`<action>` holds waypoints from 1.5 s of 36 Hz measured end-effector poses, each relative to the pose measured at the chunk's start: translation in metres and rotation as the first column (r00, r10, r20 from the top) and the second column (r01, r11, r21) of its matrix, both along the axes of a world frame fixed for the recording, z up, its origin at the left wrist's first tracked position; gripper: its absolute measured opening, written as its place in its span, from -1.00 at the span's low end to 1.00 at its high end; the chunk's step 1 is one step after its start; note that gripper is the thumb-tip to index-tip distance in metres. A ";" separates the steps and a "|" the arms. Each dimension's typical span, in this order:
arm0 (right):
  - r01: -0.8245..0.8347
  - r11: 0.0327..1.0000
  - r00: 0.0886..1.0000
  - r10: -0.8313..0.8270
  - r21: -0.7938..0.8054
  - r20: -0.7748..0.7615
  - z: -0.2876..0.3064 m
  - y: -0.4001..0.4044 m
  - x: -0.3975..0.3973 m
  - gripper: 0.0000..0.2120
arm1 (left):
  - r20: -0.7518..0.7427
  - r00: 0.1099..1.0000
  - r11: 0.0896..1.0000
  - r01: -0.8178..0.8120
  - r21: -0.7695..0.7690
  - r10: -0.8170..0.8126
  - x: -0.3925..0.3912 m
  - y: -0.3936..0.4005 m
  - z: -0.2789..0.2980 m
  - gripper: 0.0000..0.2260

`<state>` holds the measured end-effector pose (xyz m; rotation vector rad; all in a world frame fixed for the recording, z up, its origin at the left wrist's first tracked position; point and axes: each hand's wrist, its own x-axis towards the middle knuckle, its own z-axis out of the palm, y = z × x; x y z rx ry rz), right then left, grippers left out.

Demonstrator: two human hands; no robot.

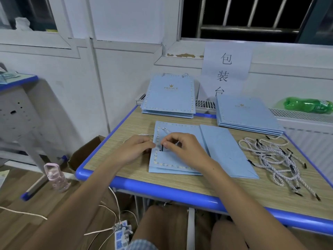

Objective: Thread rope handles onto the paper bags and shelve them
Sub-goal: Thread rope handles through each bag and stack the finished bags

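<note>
pinching rope (pixel 166 131) tip at bag (pixel 177 159) left edge: right hand (pixel 182 148) grip | left hand (pixel 134 150) grip curled on bag edge

A flattened paper bag (pixel 180 159) lies on the desk (pixel 137 179) near its front edge, with the left hand (pixel 137 148) at the bag's left edge and the right hand (pixel 182 147) on top of it, both meeting at a rope handle (pixel 165 131) that trails off the bag leftward. Behind it, one stack of bags (pixel 169 98) sits at the desk's back edge and a second stack (pixel 248 114) toward the back right corner, while a tangle of loose ropes (pixel 275 159) lies along the right edge. A paper sign (pixel 227 67) hangs on the wall behind the stacks, and a plastic bottle (pixel 308 105) lies on the radiator (pixel 297 114) beyond the desk's right back corner.
</note>
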<state>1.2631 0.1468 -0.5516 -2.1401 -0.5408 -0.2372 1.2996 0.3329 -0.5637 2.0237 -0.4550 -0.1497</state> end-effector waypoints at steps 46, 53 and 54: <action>0.062 0.997 0.998 -0.063 0.048 0.010 -0.012 0.005 0.000 -0.86 | 0.079 0.984 0.986 0.163 -0.020 -0.161 -0.006 -0.004 0.001 -0.83; 0.064 0.997 0.998 -0.064 0.036 0.006 -0.014 0.006 0.003 -0.89 | 0.059 0.983 0.984 0.175 -0.007 -0.175 -0.005 -0.006 0.002 -0.82; 0.072 0.997 0.997 -0.072 0.037 0.014 -0.014 0.006 0.003 -0.90 | 0.059 0.983 0.984 0.174 -0.035 -0.171 -0.005 -0.007 0.003 -0.81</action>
